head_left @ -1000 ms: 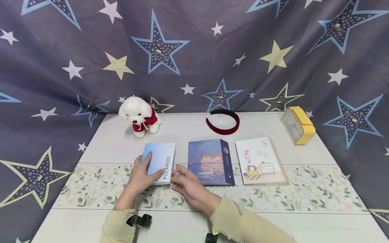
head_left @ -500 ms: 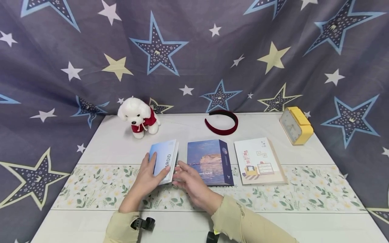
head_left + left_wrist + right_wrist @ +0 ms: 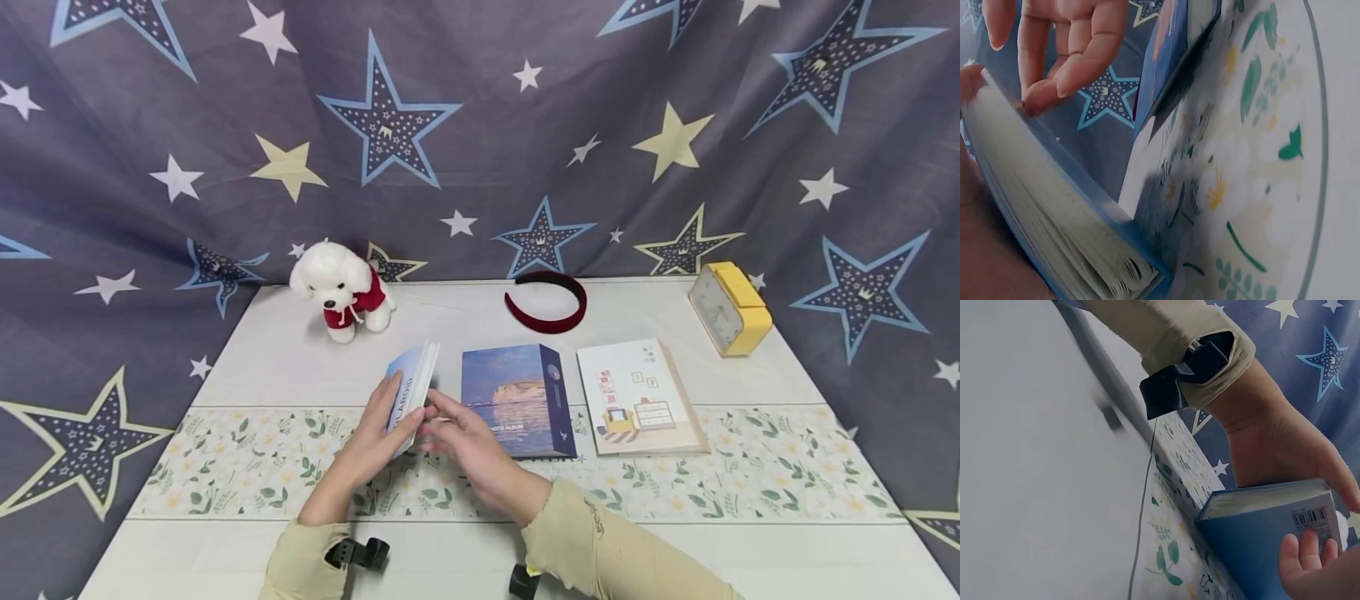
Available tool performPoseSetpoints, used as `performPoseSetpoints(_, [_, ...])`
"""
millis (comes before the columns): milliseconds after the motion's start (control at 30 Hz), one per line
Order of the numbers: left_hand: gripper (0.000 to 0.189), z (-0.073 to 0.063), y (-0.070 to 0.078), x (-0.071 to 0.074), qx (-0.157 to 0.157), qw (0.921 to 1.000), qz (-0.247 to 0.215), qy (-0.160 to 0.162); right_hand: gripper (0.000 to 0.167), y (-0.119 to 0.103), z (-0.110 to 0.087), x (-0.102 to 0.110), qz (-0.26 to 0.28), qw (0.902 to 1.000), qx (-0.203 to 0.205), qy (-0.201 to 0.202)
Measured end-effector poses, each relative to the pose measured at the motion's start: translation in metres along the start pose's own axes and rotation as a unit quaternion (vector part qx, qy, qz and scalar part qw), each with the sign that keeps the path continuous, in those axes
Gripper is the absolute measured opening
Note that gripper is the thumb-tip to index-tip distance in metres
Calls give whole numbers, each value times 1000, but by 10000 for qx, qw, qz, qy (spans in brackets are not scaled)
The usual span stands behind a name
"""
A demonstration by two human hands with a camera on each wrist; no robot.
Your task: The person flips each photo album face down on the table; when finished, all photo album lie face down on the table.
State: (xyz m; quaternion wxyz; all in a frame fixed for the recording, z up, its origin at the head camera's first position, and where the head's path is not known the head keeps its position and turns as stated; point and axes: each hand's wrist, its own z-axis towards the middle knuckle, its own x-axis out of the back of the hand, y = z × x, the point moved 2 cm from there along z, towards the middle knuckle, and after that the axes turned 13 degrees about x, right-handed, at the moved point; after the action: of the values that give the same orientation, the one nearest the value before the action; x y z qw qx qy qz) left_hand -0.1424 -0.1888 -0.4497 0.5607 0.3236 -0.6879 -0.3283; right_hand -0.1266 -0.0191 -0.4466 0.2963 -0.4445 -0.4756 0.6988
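Note:
My left hand point(image 3: 371, 432) grips a small light-blue album point(image 3: 406, 385) lettered POLAROID, thumb on its front cover and fingers over the far side. The album stands tilted, its left side raised off the table. Its pale page edges point(image 3: 1054, 200) show in the left wrist view; a barcode marks the blue back cover point(image 3: 1241, 540) in the right wrist view. My right hand point(image 3: 472, 446) is at the album's right side, fingers extended, fingertips right at the back cover. Just right of it lies a blue photo album point(image 3: 510, 400) with a seaside cliff picture.
A white album point(image 3: 637, 400) with a drawn room lies farther right. Behind are a white toy dog point(image 3: 333, 283) in red, a dark red headband point(image 3: 551, 323) and a yellow clock point(image 3: 731, 308). A starry curtain point(image 3: 465, 83) hangs at the table's point(image 3: 450, 550) back edge.
The POLAROID album has gone from lying flat to tilted up, its left side lifted by my left hand. That hand shifted right, and my right fingers came to the album's back.

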Motion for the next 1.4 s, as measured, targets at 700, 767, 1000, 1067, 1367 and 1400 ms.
performPoseSetpoints(700, [71, -3, 3, 5, 638, 9866, -1426, -466, 48, 8, 6, 3, -1464, 9879, 129, -491])
performPoseSetpoints(767, [71, -3, 3, 7, 616, 9843, -1579, -484, 49, 12, 6, 4, -1746, 9830, 93, -561])
performPoseSetpoints(1000, [70, -3, 3, 17, 523, 9860, -1565, -229, 57, 18, 7, 4, -2697, 9574, 309, -988])
performPoseSetpoints(1067, [68, -4, 4, 20, 489, 9860, -1591, -138, 61, 19, 7, 4, -2808, 9527, 397, -1088])
performPoseSetpoints(1367, [64, -6, 2, 28, 672, 9774, -1995, 202, 68, 22, 6, 4, -2992, 9463, 387, -1159])
performPoseSetpoints(1400, [63, -6, 1, 29, 732, 9753, -2072, 231, 68, 23, 6, 4, -3003, 9463, 368, -1137])
